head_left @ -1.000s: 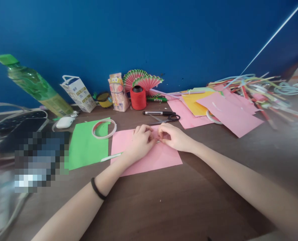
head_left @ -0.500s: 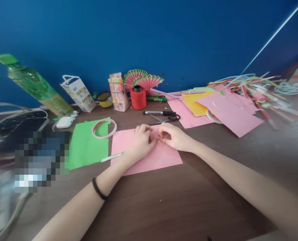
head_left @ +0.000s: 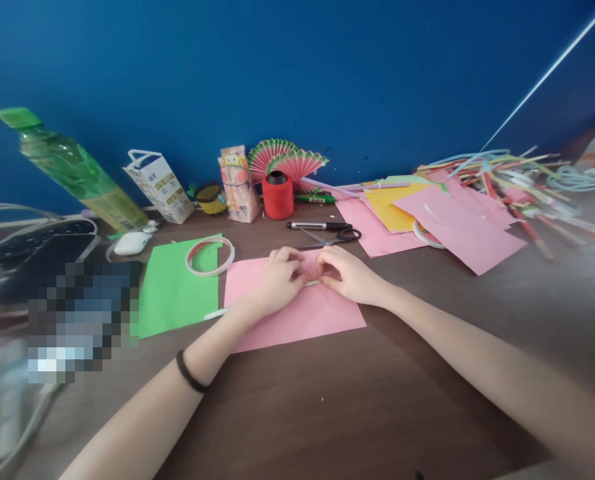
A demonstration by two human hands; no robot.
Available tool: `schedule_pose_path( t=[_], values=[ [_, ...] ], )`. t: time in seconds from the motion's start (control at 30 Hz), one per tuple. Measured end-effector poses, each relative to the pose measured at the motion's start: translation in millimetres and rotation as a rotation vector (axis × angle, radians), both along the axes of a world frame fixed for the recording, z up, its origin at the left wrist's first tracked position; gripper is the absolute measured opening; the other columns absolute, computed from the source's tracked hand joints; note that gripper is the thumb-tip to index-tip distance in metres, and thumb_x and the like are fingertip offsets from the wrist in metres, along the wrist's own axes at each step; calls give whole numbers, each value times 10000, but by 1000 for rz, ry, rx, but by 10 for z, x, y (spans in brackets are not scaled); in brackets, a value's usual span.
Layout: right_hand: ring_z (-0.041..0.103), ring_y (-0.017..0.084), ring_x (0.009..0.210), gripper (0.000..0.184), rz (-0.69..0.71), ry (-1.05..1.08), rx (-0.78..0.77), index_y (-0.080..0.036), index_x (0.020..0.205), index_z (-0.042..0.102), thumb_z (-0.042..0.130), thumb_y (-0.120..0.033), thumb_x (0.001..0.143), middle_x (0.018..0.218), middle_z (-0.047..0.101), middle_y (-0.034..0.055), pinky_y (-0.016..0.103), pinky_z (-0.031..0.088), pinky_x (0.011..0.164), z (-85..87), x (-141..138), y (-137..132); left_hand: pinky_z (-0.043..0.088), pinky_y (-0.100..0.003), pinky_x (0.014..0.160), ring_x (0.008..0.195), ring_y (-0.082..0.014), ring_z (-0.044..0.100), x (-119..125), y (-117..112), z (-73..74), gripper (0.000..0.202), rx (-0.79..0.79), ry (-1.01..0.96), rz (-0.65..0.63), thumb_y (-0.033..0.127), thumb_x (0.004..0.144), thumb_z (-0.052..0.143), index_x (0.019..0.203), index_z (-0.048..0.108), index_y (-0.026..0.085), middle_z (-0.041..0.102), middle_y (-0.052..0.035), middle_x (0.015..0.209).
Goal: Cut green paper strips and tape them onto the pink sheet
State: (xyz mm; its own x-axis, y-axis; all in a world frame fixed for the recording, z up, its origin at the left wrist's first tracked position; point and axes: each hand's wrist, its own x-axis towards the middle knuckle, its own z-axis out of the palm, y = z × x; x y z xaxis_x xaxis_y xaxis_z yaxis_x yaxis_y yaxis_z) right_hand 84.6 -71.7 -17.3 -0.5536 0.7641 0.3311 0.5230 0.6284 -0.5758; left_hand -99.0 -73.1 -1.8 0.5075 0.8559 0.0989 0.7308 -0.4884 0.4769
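Note:
A pink sheet of paper lies on the desk under both my hands. My left hand rests on it with curled fingers, at the left end of a thin white strip. At the strip's right end, my right hand is closed in a pinch, thumb against fingertips. Whether the strip is tape or paper I cannot tell. Just beyond my hands are black-handled scissors and a black marker. A roll of tape lies on a green sheet to the left.
A white pen-like stick lies partly under my left forearm. Along the wall stand a green bottle, a white carton, a red thread spool and paper fans. Pink and yellow sheets and a heap of coloured strands are on the right.
My left hand has shifted slightly left, and more of the white strip shows between my hands. My left forearm now covers more of the pen-like stick. The right hand has barely moved.

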Motion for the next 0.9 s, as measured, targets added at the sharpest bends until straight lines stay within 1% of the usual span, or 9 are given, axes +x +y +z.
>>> schedule_pose_path(
  t=[0.07,0.17,0.47,0.9],
  values=[
    [442,172,779,168,2,2,-1,-206,733,420,509,-63,736,787,483,17,308,374,701,9,4,-3,367,-344,967,1074,-194,460,-19,1,44,179,-28,21,-14,194,800,455,718,614,185,525,-50,1096],
    [444,170,775,175,3,3,-8,-205,729,423,509,-53,731,784,485,17,306,375,700,14,10,-5,388,-341,947,1068,-197,474,-34,0,78,162,-38,32,-17,162,757,457,660,584,190,531,-51,1096],
    [445,171,783,169,4,6,-13,-208,731,432,508,-57,730,790,485,15,308,378,705,5,10,-2,410,-340,918,1043,-199,493,-23,10,21,141,4,7,-3,156,719,459,599,521,196,545,-43,1066],
    [462,169,789,163,1,30,-27,-208,730,429,500,-62,741,789,491,16,312,384,721,12,13,-13,402,-334,919,1038,-194,502,-16,6,24,134,6,22,4,153,718,478,590,499,189,544,-55,1066]
  ],
)
